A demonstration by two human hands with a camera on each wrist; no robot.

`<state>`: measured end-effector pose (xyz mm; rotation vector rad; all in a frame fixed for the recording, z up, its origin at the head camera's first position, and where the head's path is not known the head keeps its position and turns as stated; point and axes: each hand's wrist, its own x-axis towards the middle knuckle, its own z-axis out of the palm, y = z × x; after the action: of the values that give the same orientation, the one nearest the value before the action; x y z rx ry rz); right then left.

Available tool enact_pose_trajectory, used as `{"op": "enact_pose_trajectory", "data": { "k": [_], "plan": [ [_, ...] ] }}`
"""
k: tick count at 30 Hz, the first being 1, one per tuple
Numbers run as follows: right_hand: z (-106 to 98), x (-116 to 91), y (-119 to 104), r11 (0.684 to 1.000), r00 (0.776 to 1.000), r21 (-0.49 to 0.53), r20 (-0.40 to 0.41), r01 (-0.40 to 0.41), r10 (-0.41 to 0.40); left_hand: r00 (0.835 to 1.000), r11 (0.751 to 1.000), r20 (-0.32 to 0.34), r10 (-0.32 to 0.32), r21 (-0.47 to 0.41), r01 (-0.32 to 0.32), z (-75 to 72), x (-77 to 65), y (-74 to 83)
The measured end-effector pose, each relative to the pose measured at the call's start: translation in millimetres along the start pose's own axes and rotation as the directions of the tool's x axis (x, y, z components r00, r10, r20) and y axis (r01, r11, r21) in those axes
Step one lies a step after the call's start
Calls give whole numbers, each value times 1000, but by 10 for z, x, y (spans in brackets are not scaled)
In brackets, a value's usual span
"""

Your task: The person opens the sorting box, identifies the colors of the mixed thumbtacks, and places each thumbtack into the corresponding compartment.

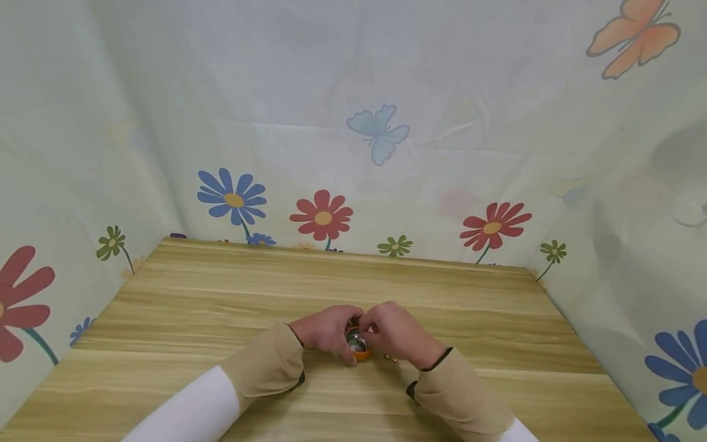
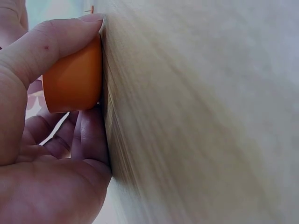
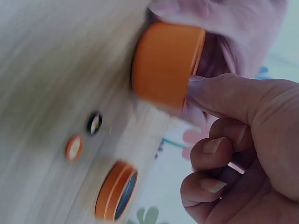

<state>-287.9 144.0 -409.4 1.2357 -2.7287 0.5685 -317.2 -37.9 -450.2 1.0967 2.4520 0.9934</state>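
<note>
A small orange round container (image 1: 360,355) with a shiny metallic inside stands on the wooden table. My left hand (image 1: 330,330) grips it from the side, and in the left wrist view the thumb (image 2: 56,39) lies along its orange wall. My right hand (image 1: 394,331) is bent over the container's open top. In the right wrist view its thumb (image 3: 229,93) meets the rim while the other fingers (image 3: 212,154) are curled. Whether anything is pinched between thumb and forefinger is hidden.
Near the container lie a small orange ring-like piece (image 3: 74,148) and a small black one (image 3: 94,123). An orange lid-like ring (image 3: 110,193) rests beyond them, hidden by my right hand in the head view. A flower-printed curtain (image 1: 309,153) surrounds the table (image 1: 265,288).
</note>
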Motion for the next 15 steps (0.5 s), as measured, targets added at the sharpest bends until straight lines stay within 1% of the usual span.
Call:
{"op": "enact_pose_trajectory", "data": {
  "k": [3,5,9,12,15],
  "plan": [
    [-44,-58,67,996,998,58,1,-60,61,1000,1000,-3,-6,-2,6,4,-5,-18],
    [-72,-99,113,994,996,65,-3,-88,88,1000,1000,-7,-11,-11,10,-1,-15,-15],
    [-130,-191,180,995,997,49,8,-83,83,1000,999,-14,-15,-30,14,-13,-29,8],
    [-156,-267,217,997,995,23,66,-75,73,1000,999,-14,-20,-36,19,-9,-30,25],
    [-163,-325,248,996,986,11,145,-84,82,999,999,-9,-31,-36,31,1,-25,31]
  ]
}}
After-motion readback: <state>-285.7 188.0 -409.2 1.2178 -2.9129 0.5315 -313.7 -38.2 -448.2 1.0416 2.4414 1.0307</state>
